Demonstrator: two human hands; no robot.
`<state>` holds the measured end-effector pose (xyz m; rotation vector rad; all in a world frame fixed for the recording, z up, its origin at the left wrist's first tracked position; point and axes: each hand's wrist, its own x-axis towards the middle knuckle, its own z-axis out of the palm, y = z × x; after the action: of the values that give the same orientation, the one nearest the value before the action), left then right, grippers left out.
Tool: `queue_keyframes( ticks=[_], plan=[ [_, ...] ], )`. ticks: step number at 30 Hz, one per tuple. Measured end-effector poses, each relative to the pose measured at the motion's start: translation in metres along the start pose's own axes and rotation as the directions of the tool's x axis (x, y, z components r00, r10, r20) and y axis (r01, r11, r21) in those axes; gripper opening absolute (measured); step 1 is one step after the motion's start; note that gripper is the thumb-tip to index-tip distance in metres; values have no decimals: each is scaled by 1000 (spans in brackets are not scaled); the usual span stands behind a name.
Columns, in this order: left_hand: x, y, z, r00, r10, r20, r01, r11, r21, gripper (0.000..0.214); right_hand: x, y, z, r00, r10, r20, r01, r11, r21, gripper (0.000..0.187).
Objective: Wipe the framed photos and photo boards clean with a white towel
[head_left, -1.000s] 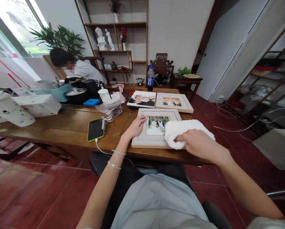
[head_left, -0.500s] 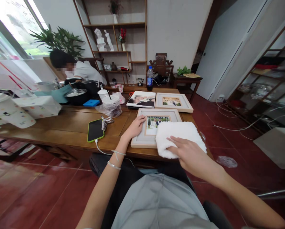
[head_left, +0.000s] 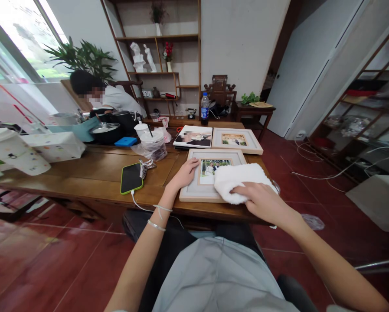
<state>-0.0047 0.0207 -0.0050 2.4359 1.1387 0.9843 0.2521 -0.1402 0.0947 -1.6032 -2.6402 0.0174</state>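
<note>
A light wooden picture frame (head_left: 190,193) with a photo of people outdoors lies flat on the table in front of me. My left hand (head_left: 187,172) rests on its left side, fingers stretched out along the border. In my right hand (head_left: 257,197) a fluffy white cloth (head_left: 241,175) is bunched, with the fingers curled into its near edge. The cloth covers the frame's right part and part of the photo. Just behind are a second picture frame (head_left: 258,151) and a white-edged picture (head_left: 194,136) of a person in dark clothing.
On the wooden table (head_left: 93,182), a green-cased phone (head_left: 131,178) lies plugged into a white cable. A bagged cup (head_left: 153,145), a cola bottle (head_left: 204,110) and a large paper cup (head_left: 15,151) stand around. Another person (head_left: 116,97) leans over pots at the far left.
My right hand has moved slightly up and to the right, and the cloth is more bunched, its near edge drawn back. My left hand and the frame keep their place.
</note>
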Motion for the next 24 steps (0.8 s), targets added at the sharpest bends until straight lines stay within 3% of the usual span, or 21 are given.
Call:
queue_keyframes(
  ticks=[4, 8, 14, 18, 24],
  plan=[
    [0, -1, 1, 1000, -7, -6, 7, 1000, 0, 42, 33, 35, 18, 995, -11, -95, 3, 997, -80, 59],
    [0, -2, 2, 1000, 4, -10, -4, 1000, -3, 42, 80, 64, 21, 992, -6, -125, -15, 986, -168, 60],
    [-1, 1, -1, 1000, 14, -13, -14, 1000, -7, 39, 138, 75, 13, 984, 45, -171, -86, 967, -239, 57],
    [0, 2, 0, 1000, 20, -9, -20, 1000, 19, 39, 134, 51, 19, 993, -30, -111, 2, 971, -238, 58],
    [-1, -1, 3, 999, 10, -40, -10, 1000, -1, 39, 74, -3, 14, 962, -272, 17, 272, 956, -113, 57]
  ],
)
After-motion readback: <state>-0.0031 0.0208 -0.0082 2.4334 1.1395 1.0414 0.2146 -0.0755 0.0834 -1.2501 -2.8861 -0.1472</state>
